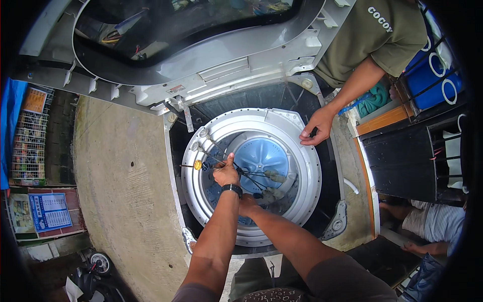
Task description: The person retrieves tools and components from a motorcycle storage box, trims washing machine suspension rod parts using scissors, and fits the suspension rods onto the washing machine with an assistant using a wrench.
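Observation:
A top-load washing machine's round tub (pixel 313 189) stands open before me, with a pale blue pulsator (pixel 259 158) at its bottom. My left hand (pixel 226 174) is closed around several thin metal suspension rods (pixel 250 177) above the tub. Pale caps (pixel 204 133) show at their upper-left ends and grey damper pieces (pixel 272 194) at the lower right. My right hand (pixel 247 205) is low over the tub beside my left wrist; its fingers are mostly hidden. A yellow-handled tool (pixel 197 164) lies at the tub's left rim.
The machine's grey top cover (pixel 226 70) is tilted up at the far side. A co-worker's hand (pixel 319 125) hangs over the right rim. Another person (pixel 427 221) sits at the right. A motorbike (pixel 95 277) stands lower left on the concrete floor (pixel 121 166).

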Demonstrator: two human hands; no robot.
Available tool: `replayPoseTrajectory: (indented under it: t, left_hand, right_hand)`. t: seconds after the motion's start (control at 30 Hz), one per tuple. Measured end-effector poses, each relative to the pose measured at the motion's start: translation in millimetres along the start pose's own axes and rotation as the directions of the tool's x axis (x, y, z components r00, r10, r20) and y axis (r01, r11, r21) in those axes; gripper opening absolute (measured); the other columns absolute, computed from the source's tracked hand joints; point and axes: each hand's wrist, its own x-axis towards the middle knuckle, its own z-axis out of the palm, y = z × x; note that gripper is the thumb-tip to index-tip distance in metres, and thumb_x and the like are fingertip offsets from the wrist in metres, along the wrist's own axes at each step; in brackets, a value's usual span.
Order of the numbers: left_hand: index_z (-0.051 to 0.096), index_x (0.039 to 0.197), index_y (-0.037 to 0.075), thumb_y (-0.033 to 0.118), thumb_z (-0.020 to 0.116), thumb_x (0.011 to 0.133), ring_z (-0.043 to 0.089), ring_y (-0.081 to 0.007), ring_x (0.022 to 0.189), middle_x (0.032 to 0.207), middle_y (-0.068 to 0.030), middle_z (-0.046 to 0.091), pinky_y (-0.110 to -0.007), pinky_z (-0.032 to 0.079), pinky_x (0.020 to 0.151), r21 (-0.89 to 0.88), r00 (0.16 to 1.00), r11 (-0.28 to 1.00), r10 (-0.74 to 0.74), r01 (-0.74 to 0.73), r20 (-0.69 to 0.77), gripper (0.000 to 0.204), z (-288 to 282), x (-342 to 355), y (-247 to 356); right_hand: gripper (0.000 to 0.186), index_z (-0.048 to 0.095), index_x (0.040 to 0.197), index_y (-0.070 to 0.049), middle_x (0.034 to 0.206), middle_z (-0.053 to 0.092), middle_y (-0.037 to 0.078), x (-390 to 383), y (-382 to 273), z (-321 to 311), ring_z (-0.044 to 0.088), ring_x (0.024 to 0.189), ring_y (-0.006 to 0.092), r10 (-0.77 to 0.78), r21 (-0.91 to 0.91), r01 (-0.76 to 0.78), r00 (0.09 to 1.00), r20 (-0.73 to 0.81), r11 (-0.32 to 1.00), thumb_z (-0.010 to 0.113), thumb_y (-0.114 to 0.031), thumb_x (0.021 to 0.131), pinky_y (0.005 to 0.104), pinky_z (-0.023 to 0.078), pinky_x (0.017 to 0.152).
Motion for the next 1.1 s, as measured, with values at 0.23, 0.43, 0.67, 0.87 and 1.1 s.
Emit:
replayPoseTrajectory:
  t: [0.23,0.43,0.67,0.87,1.1]
  left_hand:
    - [0.070,0.081,0.002,0.042,0.094,0.076,0.058,-0.0143,0.059,0.071,-0.0047,0.066,-0.032,0.050,0.057,-0.070,0.994,0.997,-0.002,0.009,0.111,0.047,12,12,-19]
    - [0.068,0.085,0.004,0.042,0.093,0.078,0.056,-0.0110,0.058,0.071,-0.0003,0.063,-0.029,0.049,0.054,-0.134,0.967,0.987,0.119,-0.090,0.224,0.046,-6,27,-37]
    - [0.067,0.095,0.004,0.038,0.090,0.083,0.063,-0.0126,0.075,0.087,-0.0015,0.067,-0.029,0.054,0.063,-0.131,0.915,0.991,0.060,-0.008,0.400,0.042,-26,16,-26]
    - [0.063,0.106,0.004,0.023,0.083,0.088,0.063,-0.0130,0.080,0.095,-0.0028,0.066,-0.030,0.053,0.071,-0.282,0.923,0.957,0.048,0.067,0.383,0.033,-32,14,-41]
    - [0.060,0.108,0.004,0.005,0.071,0.091,0.063,-0.0125,0.084,0.098,-0.0028,0.066,-0.028,0.051,0.076,-0.259,0.912,0.963,0.166,-0.069,0.375,0.021,-32,5,-64]
  right_hand:
    - [0.034,0.064,0.117,-0.005,0.107,0.074,0.020,-4,21,4,0.070,0.105,0.0406,0.068,0.257,-0.071,0.997,0.020,0.964,0.067,-0.019,0.085,0.0522,0.056,0.090]
    - [0.046,0.052,0.117,-0.007,0.097,0.072,0.015,-46,14,-49,0.071,0.098,0.0375,-0.015,0.344,0.032,0.999,-0.053,0.939,0.078,-0.008,0.080,0.0487,0.054,0.083]
    - [0.041,0.050,0.113,-0.010,0.098,0.072,0.011,-68,40,-105,0.070,0.100,0.0356,0.001,0.325,-0.016,0.999,0.049,0.946,0.077,-0.011,0.082,0.0468,0.052,0.080]
    - [0.040,0.049,0.112,-0.008,0.093,0.070,0.015,-62,62,-145,0.069,0.087,0.0396,0.105,0.336,0.025,0.927,-0.361,0.941,0.074,-0.006,0.081,0.0478,0.051,0.076]
    - [0.041,0.046,0.115,-0.011,0.100,0.070,0.015,49,99,-114,0.069,0.093,0.0411,0.317,0.330,-0.139,0.747,-0.585,0.934,0.075,-0.009,0.085,0.0504,0.052,0.080]
